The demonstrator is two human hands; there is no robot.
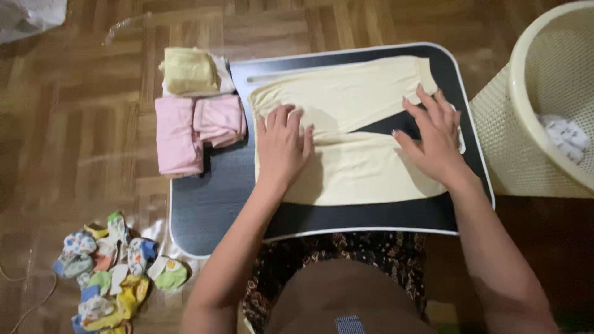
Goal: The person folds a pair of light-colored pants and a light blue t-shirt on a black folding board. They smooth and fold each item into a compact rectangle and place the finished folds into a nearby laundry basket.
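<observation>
Left hand [281, 145], fingers spread, presses flat on the pale yellow cloth baby trousers [346, 124] spread over the dark, white-edged lap table [210, 204]. Right hand [433, 139], likewise splayed, flattens both trouser legs near the table's right edge; bare tabletop lies below.

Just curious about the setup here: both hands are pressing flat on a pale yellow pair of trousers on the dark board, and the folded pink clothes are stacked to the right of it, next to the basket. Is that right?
Not quite. The head view shows the folded pink clothes to the left of the pale yellow trousers, away from the basket on the right. The rest holds: the left hand and right hand both press flat on the trousers on the dark board.
</observation>
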